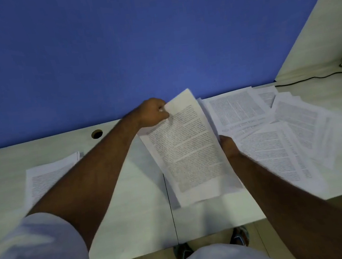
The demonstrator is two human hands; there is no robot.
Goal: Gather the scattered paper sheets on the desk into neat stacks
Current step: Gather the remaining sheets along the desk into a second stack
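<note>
Right hand [229, 147] fingers hidden behind held sheet [186, 149] (print blurred)

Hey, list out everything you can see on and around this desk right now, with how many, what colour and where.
held sheets: a few, exact count unclear, white with print, lifted mid-desk
neat stack: one, white printed, desk's left part, partly under the left forearm
scattered sheets: several, white printed, fanned and overlapping on the right
desk: one, pale off-white, seam down the middle
cable hole: one, round, back left of desk
partition: one, blue, behind desk
cable: one, black, far right
shoes: two, dark, on floor under the desk edge
left hand: pinches the sheets' top corner
right hand: grips their right edge
sleeves: light-coloured
</note>
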